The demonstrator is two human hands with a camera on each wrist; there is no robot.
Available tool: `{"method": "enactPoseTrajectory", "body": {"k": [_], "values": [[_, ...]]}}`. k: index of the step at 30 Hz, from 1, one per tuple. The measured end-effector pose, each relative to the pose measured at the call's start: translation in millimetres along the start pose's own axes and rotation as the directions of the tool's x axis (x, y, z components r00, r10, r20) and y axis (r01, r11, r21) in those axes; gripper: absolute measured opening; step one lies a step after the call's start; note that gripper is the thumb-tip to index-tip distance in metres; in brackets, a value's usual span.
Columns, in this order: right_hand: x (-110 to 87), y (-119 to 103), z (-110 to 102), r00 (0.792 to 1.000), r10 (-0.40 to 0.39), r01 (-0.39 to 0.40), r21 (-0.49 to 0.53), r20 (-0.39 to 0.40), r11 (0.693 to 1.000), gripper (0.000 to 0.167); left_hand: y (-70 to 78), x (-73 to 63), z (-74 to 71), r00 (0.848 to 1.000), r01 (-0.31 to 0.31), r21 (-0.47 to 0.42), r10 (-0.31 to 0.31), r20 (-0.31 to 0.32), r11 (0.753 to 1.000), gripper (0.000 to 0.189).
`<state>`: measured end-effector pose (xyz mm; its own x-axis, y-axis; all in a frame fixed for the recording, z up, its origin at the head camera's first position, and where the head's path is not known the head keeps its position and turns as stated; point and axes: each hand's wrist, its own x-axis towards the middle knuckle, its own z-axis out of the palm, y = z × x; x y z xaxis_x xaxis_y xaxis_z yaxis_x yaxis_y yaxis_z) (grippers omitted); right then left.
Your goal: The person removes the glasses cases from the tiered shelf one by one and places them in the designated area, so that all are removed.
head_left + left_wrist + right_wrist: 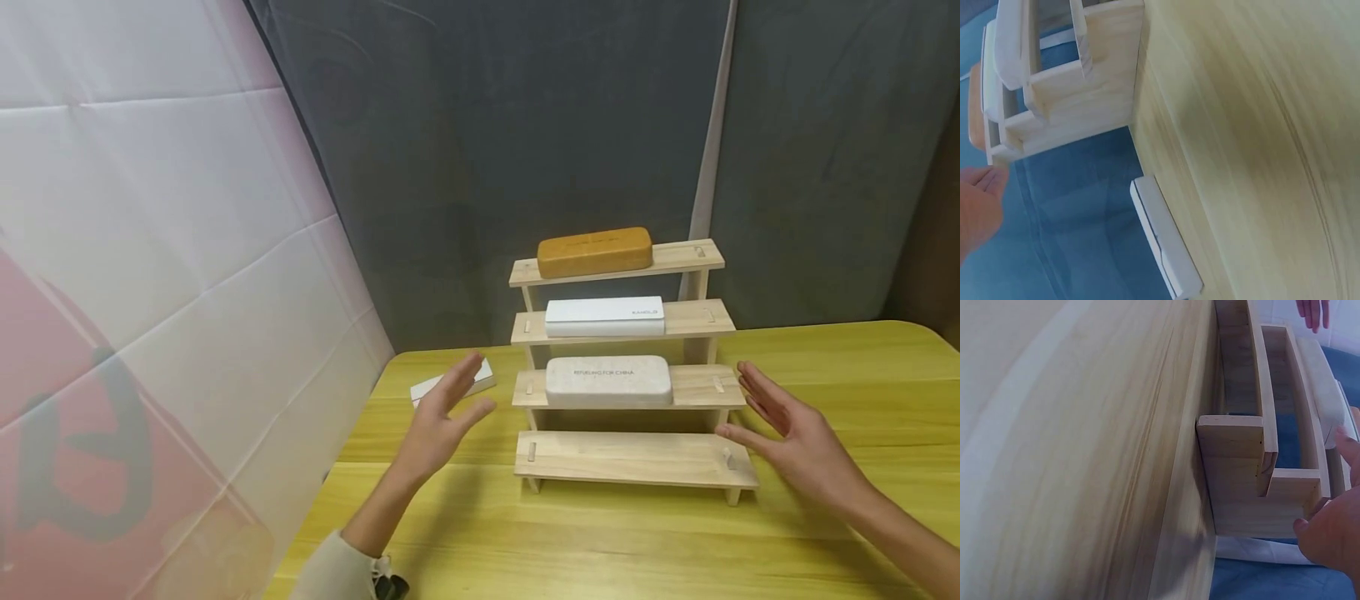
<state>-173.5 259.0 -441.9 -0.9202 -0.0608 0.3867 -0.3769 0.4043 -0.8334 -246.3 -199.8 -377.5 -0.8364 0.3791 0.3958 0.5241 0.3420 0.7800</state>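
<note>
A light wooden stepped rack (630,458) stands on the table. Its top step bears an orange-brown oblong case (596,253), the step below a white case (604,318), and the third a cream case (609,382) with dark lettering. To the rack's left is my left hand (442,421), fingers extended and thumb apart, holding nothing. My right hand (802,446) is at the rack's right end, fingers fairly straight, with nothing in it; whether it touches the wood I cannot tell. Another white case (1166,240) lies on the table, partly hidden behind my left hand in the head view.
The yellow wood-grain table (600,542) runs under everything. A dark grey curtain (487,150) hangs behind the rack. On the left, a white fabric wall (172,192) with red printing borders the table.
</note>
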Motion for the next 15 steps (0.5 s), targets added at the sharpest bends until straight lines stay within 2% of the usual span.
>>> {"method": "enactPoseTrajectory", "body": {"k": [8, 15], "values": [[2.2, -1.2, -0.3, 1.0, 0.005, -0.005, -0.018, 0.003, 1.0, 0.094, 5.0, -0.3, 10.2, 0.998, 0.011, -0.02, -0.01, 0.062, 1.0, 0.073], [4.8, -2.0, 1.1, 1.0, -0.009, 0.009, -0.01, 0.003, 1.0, 0.092, 7.9, 1.9, 20.6, 0.996, -0.027, -0.031, 0.03, 0.084, 0.999, 0.075]]}}
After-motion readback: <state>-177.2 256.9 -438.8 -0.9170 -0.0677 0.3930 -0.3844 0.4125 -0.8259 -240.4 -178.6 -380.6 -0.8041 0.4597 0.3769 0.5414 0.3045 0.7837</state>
